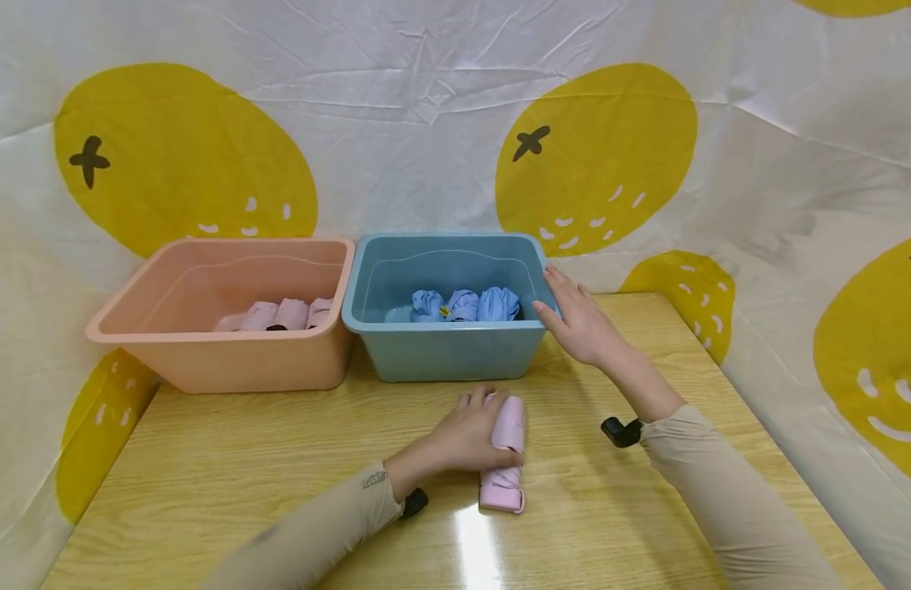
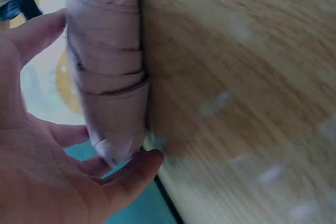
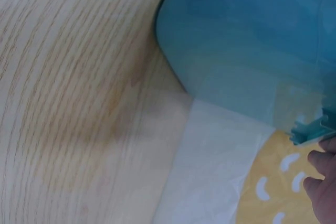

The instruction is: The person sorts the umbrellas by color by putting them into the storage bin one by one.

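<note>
A pink folded umbrella (image 1: 508, 428) with a wrist loop at its near end lies lengthwise on the table. My left hand (image 1: 466, 434) holds it from the left: the thumb crosses its middle and the bent fingers curve round the far end. In the left wrist view, the umbrella's wrapped cloth (image 2: 109, 56) shows between thumb and fingertips, with a gap to the palm. My right hand (image 1: 584, 321) rests on the right rim of the blue bin (image 1: 455, 352), its fingers fairly straight. Only some of its fingers (image 3: 323, 171) appear in the right wrist view.
Several blue rolled bundles (image 1: 463, 306) lie inside the blue bin. To its left a peach bin (image 1: 242, 360) stands against it, with several pink rolled bundles (image 1: 292, 315) inside. Both bins stand at the back of the wooden table (image 1: 293, 451), before a fruit-patterned cloth (image 1: 396, 106).
</note>
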`<state>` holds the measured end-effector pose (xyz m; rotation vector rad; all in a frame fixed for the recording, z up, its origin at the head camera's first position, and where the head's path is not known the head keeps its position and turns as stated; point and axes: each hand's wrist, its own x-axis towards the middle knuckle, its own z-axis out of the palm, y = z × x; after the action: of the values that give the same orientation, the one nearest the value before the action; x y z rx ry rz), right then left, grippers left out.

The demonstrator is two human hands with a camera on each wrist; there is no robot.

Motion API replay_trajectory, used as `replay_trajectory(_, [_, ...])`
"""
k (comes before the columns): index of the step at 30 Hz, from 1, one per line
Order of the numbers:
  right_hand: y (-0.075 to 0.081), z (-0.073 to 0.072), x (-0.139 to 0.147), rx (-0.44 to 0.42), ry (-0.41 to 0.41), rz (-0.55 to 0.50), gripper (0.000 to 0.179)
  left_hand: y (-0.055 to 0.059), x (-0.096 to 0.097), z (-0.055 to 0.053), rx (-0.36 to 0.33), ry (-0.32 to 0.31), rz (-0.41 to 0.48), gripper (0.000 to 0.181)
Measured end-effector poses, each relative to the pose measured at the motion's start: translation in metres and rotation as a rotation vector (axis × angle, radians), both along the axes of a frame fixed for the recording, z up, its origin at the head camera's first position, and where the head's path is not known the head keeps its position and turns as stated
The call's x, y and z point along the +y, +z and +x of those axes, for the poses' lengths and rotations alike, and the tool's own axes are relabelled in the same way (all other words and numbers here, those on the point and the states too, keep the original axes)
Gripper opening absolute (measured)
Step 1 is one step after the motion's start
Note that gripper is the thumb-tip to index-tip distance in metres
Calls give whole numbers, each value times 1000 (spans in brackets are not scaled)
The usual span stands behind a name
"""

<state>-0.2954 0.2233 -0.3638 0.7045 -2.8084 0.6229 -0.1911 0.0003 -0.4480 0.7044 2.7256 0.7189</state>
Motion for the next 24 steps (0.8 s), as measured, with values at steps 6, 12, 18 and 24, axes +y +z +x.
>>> replay_trajectory(6, [0, 0, -1, 4, -3, -1, 71, -1, 5, -1, -26, 18, -9, 102])
replay_trajectory(12, [-2, 0, 0, 12, -2, -1, 70, -4, 6, -4, -78, 41, 67, 103])
replay_trajectory(18, [-2, 1, 0, 11, -2, 0, 70, -7, 5, -3, -97, 52, 165, 102])
replay_trajectory(24, [-2, 0, 0, 11, -1, 0, 70, -9, 3, -2, -130, 63, 321, 97])
